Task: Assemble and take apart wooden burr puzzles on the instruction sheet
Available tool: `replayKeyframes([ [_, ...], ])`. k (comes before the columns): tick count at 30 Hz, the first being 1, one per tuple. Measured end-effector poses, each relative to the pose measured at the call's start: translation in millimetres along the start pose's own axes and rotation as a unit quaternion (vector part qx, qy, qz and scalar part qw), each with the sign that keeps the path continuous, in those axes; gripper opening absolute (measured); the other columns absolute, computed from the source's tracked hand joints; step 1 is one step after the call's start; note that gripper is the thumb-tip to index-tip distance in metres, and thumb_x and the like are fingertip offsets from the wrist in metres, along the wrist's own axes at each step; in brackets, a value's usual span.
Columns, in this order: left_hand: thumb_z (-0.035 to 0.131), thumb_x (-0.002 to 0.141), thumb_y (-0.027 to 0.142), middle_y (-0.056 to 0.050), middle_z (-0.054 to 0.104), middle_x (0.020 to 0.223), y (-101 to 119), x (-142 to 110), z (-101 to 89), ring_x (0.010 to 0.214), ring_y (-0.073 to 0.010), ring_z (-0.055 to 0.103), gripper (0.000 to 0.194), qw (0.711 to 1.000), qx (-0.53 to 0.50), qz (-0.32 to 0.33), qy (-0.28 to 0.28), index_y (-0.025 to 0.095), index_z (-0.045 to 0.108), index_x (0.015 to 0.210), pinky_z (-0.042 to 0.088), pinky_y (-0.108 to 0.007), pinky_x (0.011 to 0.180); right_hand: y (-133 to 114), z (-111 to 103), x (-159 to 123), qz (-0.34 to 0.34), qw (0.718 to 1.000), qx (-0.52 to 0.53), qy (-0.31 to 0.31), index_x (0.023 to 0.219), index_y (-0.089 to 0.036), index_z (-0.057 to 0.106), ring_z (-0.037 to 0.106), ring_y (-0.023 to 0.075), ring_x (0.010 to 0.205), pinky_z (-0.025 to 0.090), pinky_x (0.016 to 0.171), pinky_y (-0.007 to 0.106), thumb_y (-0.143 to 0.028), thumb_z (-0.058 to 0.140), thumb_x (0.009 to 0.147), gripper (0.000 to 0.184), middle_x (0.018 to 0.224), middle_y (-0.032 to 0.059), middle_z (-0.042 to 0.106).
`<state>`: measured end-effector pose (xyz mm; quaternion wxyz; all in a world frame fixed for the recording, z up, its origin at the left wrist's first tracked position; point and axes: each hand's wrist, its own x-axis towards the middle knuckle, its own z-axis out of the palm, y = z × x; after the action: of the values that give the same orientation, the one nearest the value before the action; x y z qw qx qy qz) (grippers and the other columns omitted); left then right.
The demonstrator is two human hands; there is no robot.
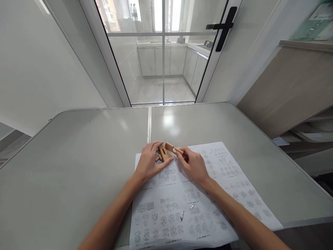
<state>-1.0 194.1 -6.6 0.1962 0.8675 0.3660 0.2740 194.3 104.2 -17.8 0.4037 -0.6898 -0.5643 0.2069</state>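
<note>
Several small wooden puzzle pieces lie together near the top edge of a printed instruction sheet (166, 192). My left hand (149, 161) curves around a slotted wooden piece (164, 152), its thumb and fingers closed on the sides. Partly under that hand is a smaller notched wooden piece (158, 157). Between the thumb and fingers of my right hand (193, 162) is a thin wooden piece (178, 150), held close to the slotted one. Another wooden piece (169, 146) sits between the two hands; I cannot tell whether it touches the others.
The sheet lies on a pale, glossy table (78, 173) with a seam (149, 125) down its far half. Beyond the far edge stands a glass door (145, 69) with a black handle (225, 27). Wooden shelving (293, 86) is to the right.
</note>
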Motion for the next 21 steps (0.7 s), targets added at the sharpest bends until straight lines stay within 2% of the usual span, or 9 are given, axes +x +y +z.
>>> replayKeyframes([
  [11, 0.077, 0.087, 0.053, -0.011, 0.067, 0.134, 0.2, 0.9, 0.4, 0.128, -0.033, 0.061, 0.057, 1.0, -0.002, 0.001, 0.004, 0.025, 0.058, 0.134, 0.047, -0.054, 0.111, 0.1, 5.4, -1.1, -0.064, 0.994, -0.093, 0.003, 0.114, -0.022, 0.071, 0.067, 0.0204, 0.068, 0.039, 0.064, 0.03, -0.038, 0.049, 0.105, 0.028, 0.082, 0.0041, 0.076],
  [15, 0.074, 0.09, 0.055, -0.011, 0.066, 0.135, 2.2, 1.1, -1.6, 0.128, -0.0327, 0.061, 0.055, 1.0, 0.003, -0.004, 0.0, 0.025, 0.059, 0.133, 0.047, -0.054, 0.111, -0.5, 7.9, -1.1, -0.105, 0.985, -0.135, 0.005, 0.114, -0.021, 0.069, 0.069, 0.0216, 0.075, 0.038, 0.065, 0.03, -0.033, 0.047, 0.106, 0.026, 0.088, 0.0064, 0.078],
  [21, 0.069, 0.093, 0.055, -0.012, 0.065, 0.138, 1.9, 2.2, -5.1, 0.128, -0.0322, 0.059, 0.054, 1.0, 0.015, -0.004, 0.001, 0.024, 0.058, 0.136, 0.046, -0.054, 0.112, -2.3, 8.0, -0.8, -0.117, 0.98, -0.163, -0.002, 0.104, -0.021, 0.067, 0.068, 0.021, 0.075, 0.035, 0.064, 0.031, -0.032, 0.047, 0.108, 0.023, 0.087, 0.0055, 0.078],
])
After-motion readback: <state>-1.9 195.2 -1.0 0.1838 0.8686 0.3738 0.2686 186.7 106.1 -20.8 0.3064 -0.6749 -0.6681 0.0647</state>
